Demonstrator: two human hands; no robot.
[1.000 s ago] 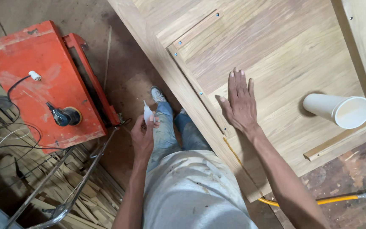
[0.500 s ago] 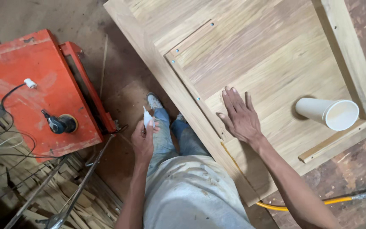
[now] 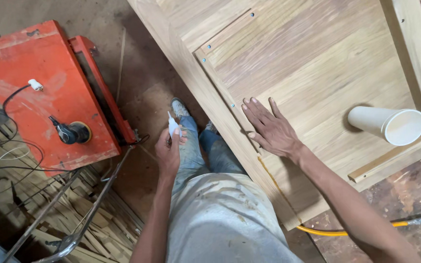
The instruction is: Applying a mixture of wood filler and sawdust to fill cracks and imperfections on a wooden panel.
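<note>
a bare concrete floor (image 3: 142,92), dusty and stained, runs under everything. at the left stands a worn red metal machine table (image 3: 40,92) with a small black sander (image 3: 71,132) and a dark cable (image 3: 10,97) lying on top. near it, at the lower left, thin wood offcuts (image 3: 49,214) lie heaped on the floor behind a bent metal frame (image 3: 81,214). at the lower right a yellow hose (image 3: 347,232) crosses rough reddish ground (image 3: 405,195). the light is soft and even.

right hand (image 3: 271,129) slid slightly nearer the wooden panel's (image 3: 317,78) left edge, paper cup (image 3: 388,125) now farther from it
</note>
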